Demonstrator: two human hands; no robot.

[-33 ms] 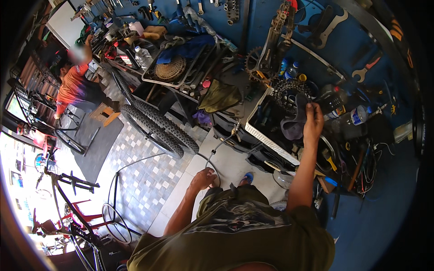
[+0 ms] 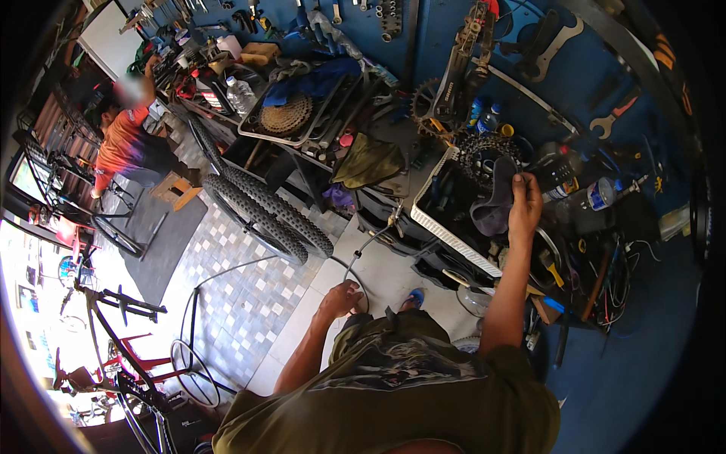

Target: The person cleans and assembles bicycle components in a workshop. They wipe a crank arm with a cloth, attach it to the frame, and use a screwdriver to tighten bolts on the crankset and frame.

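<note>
My right hand (image 2: 524, 208) is closed, pinching the upper edge of a dark grey rag (image 2: 495, 208). The rag hangs folded over a white-rimmed basket (image 2: 456, 241) full of dark parts. A cassette of sprockets (image 2: 485, 157) lies just behind the rag. Low beside my thigh, my left hand (image 2: 338, 300) has its fingers curled inward; what they hold, if anything, is hidden. A thin black hose (image 2: 366, 286) bends close past its fingertips.
Left of the bench stand bicycle tyres (image 2: 265, 216). A tray (image 2: 249, 133) there bears a large gold cassette (image 2: 285, 115) and blue cloth. Bottles (image 2: 601, 194) and tools crowd the right side. A co-worker in an orange shirt (image 2: 123, 144) bends at far left. A bicycle frame (image 2: 113, 333) stands lower left.
</note>
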